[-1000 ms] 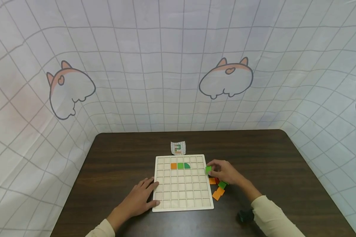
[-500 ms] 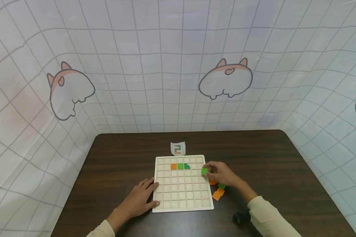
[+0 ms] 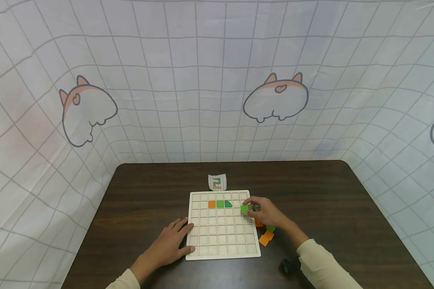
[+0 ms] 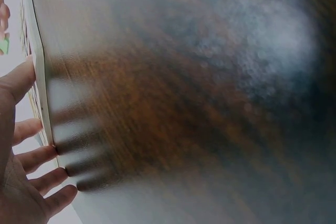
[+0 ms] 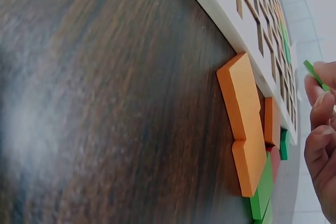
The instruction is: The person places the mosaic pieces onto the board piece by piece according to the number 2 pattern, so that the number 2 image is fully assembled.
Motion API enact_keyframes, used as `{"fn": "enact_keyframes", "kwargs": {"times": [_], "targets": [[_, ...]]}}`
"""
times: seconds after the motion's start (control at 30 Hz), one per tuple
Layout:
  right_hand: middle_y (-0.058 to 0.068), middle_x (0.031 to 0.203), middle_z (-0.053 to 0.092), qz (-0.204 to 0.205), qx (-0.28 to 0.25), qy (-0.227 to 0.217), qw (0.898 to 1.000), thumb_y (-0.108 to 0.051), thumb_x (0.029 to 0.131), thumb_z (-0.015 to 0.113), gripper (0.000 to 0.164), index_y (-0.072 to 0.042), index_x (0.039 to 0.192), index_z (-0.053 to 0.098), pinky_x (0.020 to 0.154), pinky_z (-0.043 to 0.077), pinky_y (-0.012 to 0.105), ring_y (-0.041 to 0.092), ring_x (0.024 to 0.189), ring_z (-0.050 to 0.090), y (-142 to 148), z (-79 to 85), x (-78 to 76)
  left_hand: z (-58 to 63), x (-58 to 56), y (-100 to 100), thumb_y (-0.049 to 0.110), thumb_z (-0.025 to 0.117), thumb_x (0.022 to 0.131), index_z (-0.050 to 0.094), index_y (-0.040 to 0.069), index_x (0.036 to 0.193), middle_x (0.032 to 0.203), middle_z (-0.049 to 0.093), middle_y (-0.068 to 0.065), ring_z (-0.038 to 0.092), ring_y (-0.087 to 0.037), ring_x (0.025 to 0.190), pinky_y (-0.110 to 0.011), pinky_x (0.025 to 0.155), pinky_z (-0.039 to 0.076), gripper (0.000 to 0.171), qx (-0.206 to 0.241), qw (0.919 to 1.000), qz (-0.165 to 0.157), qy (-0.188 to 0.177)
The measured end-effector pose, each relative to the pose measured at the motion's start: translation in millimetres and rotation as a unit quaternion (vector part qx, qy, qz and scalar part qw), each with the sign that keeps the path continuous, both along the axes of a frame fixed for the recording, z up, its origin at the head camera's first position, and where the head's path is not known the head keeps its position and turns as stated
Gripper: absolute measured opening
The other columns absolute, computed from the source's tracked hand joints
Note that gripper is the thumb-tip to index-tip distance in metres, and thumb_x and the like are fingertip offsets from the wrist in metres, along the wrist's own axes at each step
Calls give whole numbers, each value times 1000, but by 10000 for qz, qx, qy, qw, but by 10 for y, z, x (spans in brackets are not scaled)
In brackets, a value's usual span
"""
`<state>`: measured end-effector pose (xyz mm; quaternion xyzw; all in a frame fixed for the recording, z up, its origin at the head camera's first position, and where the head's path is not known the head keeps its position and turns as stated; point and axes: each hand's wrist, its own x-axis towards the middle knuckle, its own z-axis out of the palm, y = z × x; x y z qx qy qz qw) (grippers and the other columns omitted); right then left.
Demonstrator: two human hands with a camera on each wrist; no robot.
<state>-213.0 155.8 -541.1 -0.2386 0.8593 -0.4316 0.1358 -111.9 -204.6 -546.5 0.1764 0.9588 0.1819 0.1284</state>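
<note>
The right hand (image 3: 267,211), pinching a green tile (image 3: 244,209), has moved farther over the board (image 3: 221,230); left hand (image 3: 168,243) outspread.

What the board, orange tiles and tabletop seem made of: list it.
Board: perhaps wood or fibreboard, pale and matte, with brownish cell edges.
Orange tiles: painted wood or plastic, unclear; smooth, evenly coloured, crisp edges.
Tabletop: wood or wood-look laminate; dark streaky grain, soft sheen.

A dark wood-grain counter (image 3: 148,192) carries a white gridded board (image 3: 218,239), a small printed pattern card (image 3: 217,182) by its far edge, and loose orange tiles (image 5: 241,100), green tiles (image 5: 263,187) and a red tile (image 5: 274,161) along its right side.
</note>
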Motion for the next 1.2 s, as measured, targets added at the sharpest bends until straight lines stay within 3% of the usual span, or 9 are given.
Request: {"fn": "enact_keyframes", "kwargs": {"times": [0.4, 0.63, 0.83, 0.97, 1.1, 1.2], "targets": [[1, 93, 63, 52, 37, 146, 9999, -17, 95, 71, 27, -10, 121, 69, 51, 40, 21, 5, 54, 43, -69, -42, -25, -4, -2, 1, 55, 67, 92, 48, 16, 148, 159, 37, -17, 36, -44, 144, -68, 108, 34, 71, -1, 10000, -34, 34], [1, 94, 63, -11, -28, 60, 10000, -17, 93, 73, 25, -11, 117, 69, 64, 48, 22, 12, 76, 57, -156, -54, -42, -4, -5, -1, 55, 67, 92, 48, 16, 149, 159, 37, -17, 36, -44, 144, -68, 107, 34, 71, -1, 10000, -45, 46], [4, 96, 63, 123, -224, -145, 9996, -17, 94, 72, 27, -7, 118, 66, 71, 55, 25, 18, 87, 66, -222, -66, -54, -12, -13, -4, 54, 66, 92, 48, 16, 149, 159, 37, -17, 36, -44, 144, -69, 107, 34, 71, 30, 10000, -61, 34], [1, 95, 65, 110, -157, -28, 9998, -17, 93, 73, 25, -8, 116, 67, 81, 57, 28, 17, 91, 67, -262, -71, -57, -3, -11, -6, 54, 66, 92, 48, 15, 149, 159, 37, -18, 36, -45, 144, -69, 106, 34, 71, 76, 9999, -73, 38], [-1, 92, 65, 9, 13, 24, 10000, -18, 93, 73, 25, -9, 116, 69, 78, 55, 27, 14, 88, 64, -313, -73, -49, 5, -8, -8, 53, 66, 93, 47, 15, 149, 159, 37, -18, 36, -45, 144, -69, 106, 34, 71, 89, 9999, -78, 38], [-1, 91, 64, -38, 103, -43, 9999, -17, 93, 73, 25, -8, 116, 69, 68, 52, 25, 13, 81, 61, -355, -72, -37, 5, -6, -10, 54, 66, 93, 47, 15, 149, 159, 36, -17, 35, -45, 144, -70, 106, 34, 71, 78, 9999, -80, 21]]}}
